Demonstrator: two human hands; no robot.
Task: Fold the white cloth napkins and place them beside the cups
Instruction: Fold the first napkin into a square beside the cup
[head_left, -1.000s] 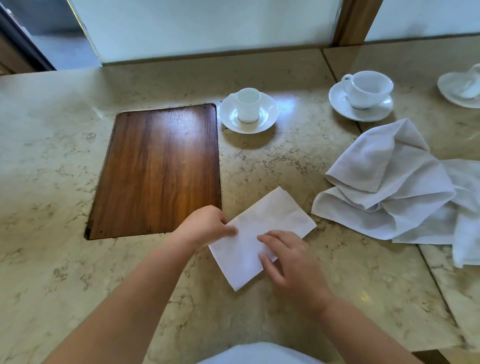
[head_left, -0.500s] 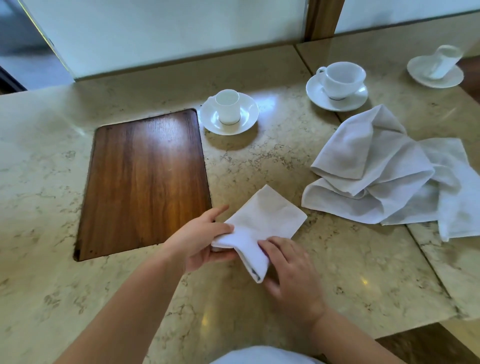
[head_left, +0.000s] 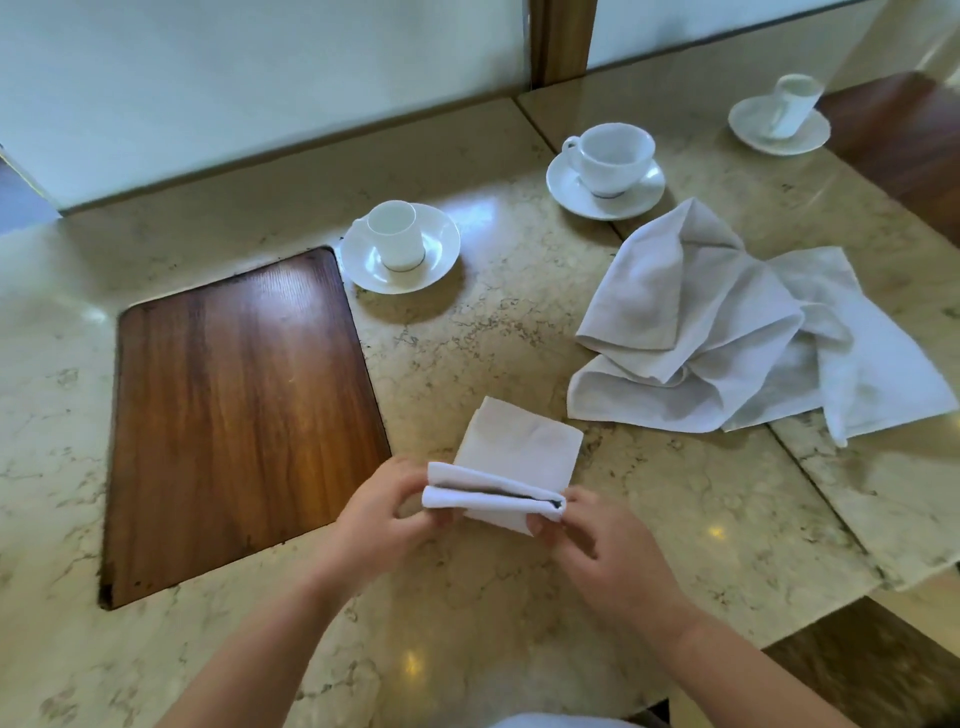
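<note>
Here, at the lower centre of the frame, a person's left hand (head_left: 387, 512) and right hand (head_left: 597, 545) pinch the two ends of a folded white cloth napkin (head_left: 511, 457), each closed tight on the doubled near edge, thumb below and fingers curled over the top. The near fold is lifted into a thick roll with a dark gap between its layers; the far half of the napkin lies flat on the marble countertop (head_left: 649, 519). Just left of the hands, a dark wooden inlay panel (head_left: 234, 415) is set into the stone. To the right, at mid-frame, a pile of unfolded white napkins (head_left: 727, 338) lies crumpled across the seam between two slabs, well apart from the folded one. Farther back, a small straight-sided cup (head_left: 396, 236) stands on a saucer (head_left: 441, 249) just beyond the panel's far right corner. A wider teacup (head_left: 610, 156) on its saucer (head_left: 571, 192) sits near the pile's far edge, handle to the left. At upper right, a third cup (head_left: 795, 104) rests on a saucer (head_left: 753, 130), blurred.
</note>
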